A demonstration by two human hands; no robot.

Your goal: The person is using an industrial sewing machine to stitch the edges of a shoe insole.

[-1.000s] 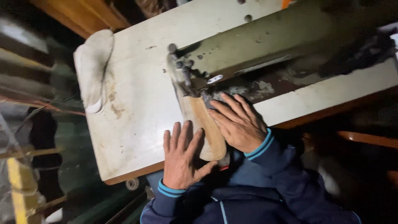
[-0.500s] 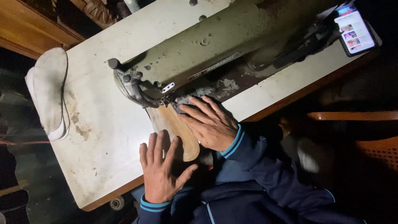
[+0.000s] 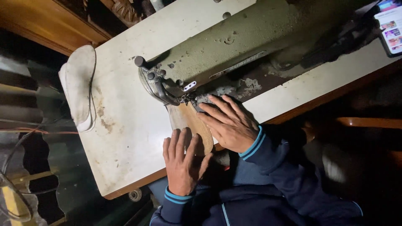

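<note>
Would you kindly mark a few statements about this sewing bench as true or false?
1. Both hands lie flat on the tan leather piece. True: left hand, right hand.
2. The sewing machine is bright red. False: it is dull green.
3. A phone with a lit screen lies at the table's far right. True.
4. The white shoe upper sits under the needle. False: it rests at the table's left edge, away from both hands.
</note>
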